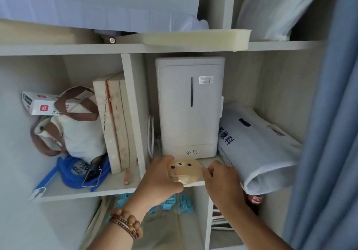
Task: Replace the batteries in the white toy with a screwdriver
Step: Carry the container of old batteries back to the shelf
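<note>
Shelf (116, 186) carrying a white appliance (189, 106), which stands upright at the back. Right of the appliance lies a white printed bag (257, 147). Left of the appliance, past a divider, stand books (114, 122). Just in front of the appliance, at the shelf edge, sits a tan bear-faced case (184, 170). The left grip (160, 176) curls round the case's left side. The right grip (222, 180) pinches its right edge.

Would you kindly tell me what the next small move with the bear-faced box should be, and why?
Probably draw the bear-faced box off the shelf, toward the body. The left hand grips its left side, the right hand pinches its right edge, and it sits at the shelf's front edge before the white appliance, so both hands seem set to take it.
</note>
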Tool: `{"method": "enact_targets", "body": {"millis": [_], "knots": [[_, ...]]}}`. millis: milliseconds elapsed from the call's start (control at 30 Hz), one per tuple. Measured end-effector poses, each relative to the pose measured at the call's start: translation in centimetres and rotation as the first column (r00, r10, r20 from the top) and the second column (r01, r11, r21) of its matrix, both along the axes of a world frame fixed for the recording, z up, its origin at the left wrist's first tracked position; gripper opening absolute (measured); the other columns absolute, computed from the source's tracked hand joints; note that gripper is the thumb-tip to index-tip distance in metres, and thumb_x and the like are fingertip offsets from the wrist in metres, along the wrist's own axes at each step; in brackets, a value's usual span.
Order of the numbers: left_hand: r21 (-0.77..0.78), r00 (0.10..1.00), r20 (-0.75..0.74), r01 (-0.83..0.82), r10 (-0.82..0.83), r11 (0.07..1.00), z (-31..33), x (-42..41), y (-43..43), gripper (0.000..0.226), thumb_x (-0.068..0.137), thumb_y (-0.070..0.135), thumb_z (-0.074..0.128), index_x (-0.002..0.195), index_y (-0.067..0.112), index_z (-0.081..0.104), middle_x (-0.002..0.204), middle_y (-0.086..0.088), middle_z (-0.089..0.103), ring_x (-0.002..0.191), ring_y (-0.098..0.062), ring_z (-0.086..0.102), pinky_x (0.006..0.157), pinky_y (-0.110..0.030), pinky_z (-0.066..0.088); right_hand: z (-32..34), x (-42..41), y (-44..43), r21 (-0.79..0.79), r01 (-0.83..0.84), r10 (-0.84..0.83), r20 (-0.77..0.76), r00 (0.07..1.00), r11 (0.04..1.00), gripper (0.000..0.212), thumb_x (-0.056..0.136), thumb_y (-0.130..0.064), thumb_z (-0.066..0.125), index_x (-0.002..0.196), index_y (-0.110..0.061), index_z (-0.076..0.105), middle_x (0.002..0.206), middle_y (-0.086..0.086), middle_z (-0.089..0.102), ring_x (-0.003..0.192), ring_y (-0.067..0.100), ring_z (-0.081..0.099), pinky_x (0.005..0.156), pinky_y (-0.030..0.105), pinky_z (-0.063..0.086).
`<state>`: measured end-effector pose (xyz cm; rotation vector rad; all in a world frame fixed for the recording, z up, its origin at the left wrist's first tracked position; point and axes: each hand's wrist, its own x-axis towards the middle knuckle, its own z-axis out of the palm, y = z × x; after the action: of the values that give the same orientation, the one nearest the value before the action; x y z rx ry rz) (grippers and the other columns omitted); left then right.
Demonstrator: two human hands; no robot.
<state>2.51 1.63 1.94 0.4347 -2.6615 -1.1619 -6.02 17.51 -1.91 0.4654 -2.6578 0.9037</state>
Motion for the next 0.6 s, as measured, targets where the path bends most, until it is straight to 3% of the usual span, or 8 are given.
{"method": "enact_targets", "body": {"millis": [67, 133, 267, 433, 600], "knots": [[0.006, 1.000, 0.018, -0.019, 0.018, 1.000, -0.2, -0.6, 0.0, 0.083, 0.070, 0.011, 0.074, 0.144, 0.025, 0.041, 0.126, 0.007, 0.038, 0.108, -0.011, 0.048, 0.075, -0.017, 0.044, -0.4, -0.9, 0.0, 0.038, 0.035, -0.033, -0.055, 0.998, 0.999, 0.029, 0.096, -0.031, 0.059, 0.071, -0.015, 0.061, 0.070, 0.001, 0.069, 0.066, 0.020, 0.062, 0.061, 0.031, 0.048], [0.031, 0.999, 0.024, -0.038, 0.037, 0.999, -0.5, -1.1, -0.2, 0.078, 0.071, 0.011, 0.074, 0.141, 0.026, 0.043, 0.125, 0.006, 0.038, 0.102, -0.009, 0.050, 0.068, -0.013, 0.043, -0.5, -1.6, -0.1, 0.050, 0.076, -0.070, -0.099, 0.993, 0.996, 0.029, 0.093, -0.030, 0.060, 0.070, -0.013, 0.063, 0.077, 0.004, 0.069, 0.074, 0.023, 0.063, 0.067, 0.033, 0.049], [0.064, 0.998, 0.024, -0.051, 0.049, 0.997, -1.0, -1.7, -0.5, 0.072, 0.072, 0.011, 0.073, 0.135, 0.029, 0.044, 0.122, 0.006, 0.038, 0.098, -0.006, 0.052, 0.069, -0.016, 0.045, -0.5, -1.8, -0.6, 0.146, 0.143, -0.128, -0.109, 0.986, 0.979, 0.028, 0.094, -0.038, 0.056, 0.084, -0.017, 0.074, 0.092, 0.002, 0.068, 0.086, 0.022, 0.067, 0.071, 0.033, 0.054], [0.035, 0.998, 0.052, -0.030, 0.028, 0.999, -1.4, -2.1, -0.6, 0.071, 0.076, 0.009, 0.070, 0.136, 0.031, 0.040, 0.128, 0.008, 0.032, 0.107, -0.012, 0.048, 0.066, -0.010, 0.039, -0.8, -1.7, -0.9, 0.224, 0.181, -0.158, -0.117, 0.980, 0.958, 0.026, 0.092, -0.039, 0.057, 0.081, -0.019, 0.068, 0.076, -0.001, 0.069, 0.069, 0.020, 0.069, 0.055, 0.028, 0.048], [0.033, 0.996, 0.083, -0.019, 0.016, 0.999, -1.2, -2.1, -0.6, 0.073, 0.077, 0.004, 0.067, 0.138, 0.032, 0.040, 0.127, 0.010, 0.030, 0.107, -0.012, 0.047, 0.064, -0.011, 0.041, -0.9, -1.6, -0.8, 0.234, 0.174, -0.146, -0.133, 0.980, 0.957, 0.030, 0.096, -0.045, 0.052, 0.089, -0.019, 0.066, 0.083, -0.002, 0.069, 0.074, 0.019, 0.070, 0.057, 0.028, 0.050]]}}
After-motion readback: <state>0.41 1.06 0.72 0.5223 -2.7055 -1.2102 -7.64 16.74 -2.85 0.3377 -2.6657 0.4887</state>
